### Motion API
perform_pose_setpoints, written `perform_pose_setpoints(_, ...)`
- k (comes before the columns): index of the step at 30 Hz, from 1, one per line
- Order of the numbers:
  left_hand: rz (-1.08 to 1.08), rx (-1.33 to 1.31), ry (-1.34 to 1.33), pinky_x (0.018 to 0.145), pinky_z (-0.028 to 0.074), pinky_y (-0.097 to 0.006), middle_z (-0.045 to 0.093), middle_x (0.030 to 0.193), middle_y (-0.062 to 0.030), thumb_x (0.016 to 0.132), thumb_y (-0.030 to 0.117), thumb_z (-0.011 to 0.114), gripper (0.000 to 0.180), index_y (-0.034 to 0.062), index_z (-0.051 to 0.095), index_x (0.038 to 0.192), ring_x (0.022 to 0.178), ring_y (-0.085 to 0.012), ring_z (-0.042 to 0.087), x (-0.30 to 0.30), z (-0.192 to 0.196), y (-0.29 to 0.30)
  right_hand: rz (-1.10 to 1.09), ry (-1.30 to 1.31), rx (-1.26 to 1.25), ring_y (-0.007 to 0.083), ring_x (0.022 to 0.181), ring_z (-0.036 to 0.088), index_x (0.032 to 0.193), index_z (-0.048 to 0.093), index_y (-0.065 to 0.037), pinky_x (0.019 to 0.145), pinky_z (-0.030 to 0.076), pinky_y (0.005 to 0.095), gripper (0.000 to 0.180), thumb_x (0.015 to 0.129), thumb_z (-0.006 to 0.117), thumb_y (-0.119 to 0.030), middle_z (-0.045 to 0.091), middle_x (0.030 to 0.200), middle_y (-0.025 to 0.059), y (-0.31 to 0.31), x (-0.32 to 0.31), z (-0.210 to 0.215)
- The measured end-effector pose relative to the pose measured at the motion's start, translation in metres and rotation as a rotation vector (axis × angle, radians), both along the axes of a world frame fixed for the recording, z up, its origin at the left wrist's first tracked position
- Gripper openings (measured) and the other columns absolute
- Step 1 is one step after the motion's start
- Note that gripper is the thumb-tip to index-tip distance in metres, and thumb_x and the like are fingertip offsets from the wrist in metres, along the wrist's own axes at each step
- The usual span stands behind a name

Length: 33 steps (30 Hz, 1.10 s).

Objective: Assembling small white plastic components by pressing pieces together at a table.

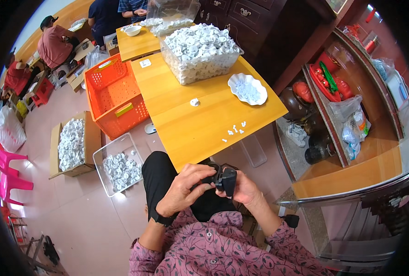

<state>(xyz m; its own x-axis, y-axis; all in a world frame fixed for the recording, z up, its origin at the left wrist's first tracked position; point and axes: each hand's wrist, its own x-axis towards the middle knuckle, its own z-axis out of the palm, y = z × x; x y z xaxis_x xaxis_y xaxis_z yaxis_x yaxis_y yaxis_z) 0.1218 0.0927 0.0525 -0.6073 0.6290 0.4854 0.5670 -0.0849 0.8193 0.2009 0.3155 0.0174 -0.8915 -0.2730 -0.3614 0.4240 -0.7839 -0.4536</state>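
Above my lap, just off the table's near edge, both hands meet on a small black boxy device (pixel 226 181) with a strap-like part; its exact kind is unclear. My left hand (pixel 186 187) has its fingers bent against the device's left side. My right hand (pixel 244 188) is wrapped round it from the right, its fingers partly hidden behind it. A black band (pixel 162 217) circles my left wrist. Beyond my hands, several tiny white pieces (pixel 235 130) lie near the edge of the yellow table (pixel 167 122). A single white plastic part (pixel 194 102) sits farther in.
A clear bin (pixel 186 73) heaped with white parts and a scalloped white dish (pixel 233 83) of small translucent pieces stand on the table. To the left are an orange crate (pixel 117 115), a cardboard box (pixel 55 152) and a clear tray (pixel 104 184). Shelves curve along the right; other people sit far left.
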Motion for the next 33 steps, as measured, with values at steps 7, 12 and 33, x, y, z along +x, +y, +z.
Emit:
perform_pose_setpoints(7, 0.029, -0.18, 0.029, 0.084, 0.045, -0.038, 0.068, 0.093, -0.0094, 0.08, 0.013, 0.079, 0.027, 0.0035, 0.069, 0.103, 0.091, -0.0267, 0.059, -0.007, -0.011, 0.007, 0.131, -0.191, -0.211, 0.0269, 0.083, 0.069, 0.115, 0.061, 0.005, 0.061, 0.058, 0.0311, 0.033, 0.102, 0.047, -0.023, 0.068, 0.1, 0.0226, 0.016, -0.004, -0.015)
perform_pose_setpoints(12, -0.03, -0.144, -0.093, 0.078, 0.048, -0.036, 0.067, 0.088, -0.0092, 0.083, 0.01, 0.076, 0.016, 0.0035, 0.068, 0.096, 0.084, -0.0237, 0.061, -0.006, -0.023, 0.014, -0.106, -0.107, 0.357, 0.0186, 0.078, 0.067, 0.108, 0.062, 0.003, 0.061, 0.054, 0.0262, 0.025, 0.102, 0.051, -0.018, 0.069, 0.096, 0.0138, 0.015, -0.002, 0.003)
perform_pose_setpoints(33, -0.281, 0.352, -1.024, 0.091, 0.046, -0.028, 0.059, 0.115, -0.0044, 0.101, 0.014, 0.056, 0.022, -0.0021, 0.065, 0.112, 0.1, -0.0131, 0.058, 0.0, -0.058, 0.037, -0.203, 0.068, 0.822, 0.0077, 0.067, 0.06, 0.106, 0.068, 0.002, 0.057, 0.046, 0.0193, 0.02, 0.099, 0.062, -0.015, 0.068, 0.088, 0.0054, -0.033, 0.026, 0.008)
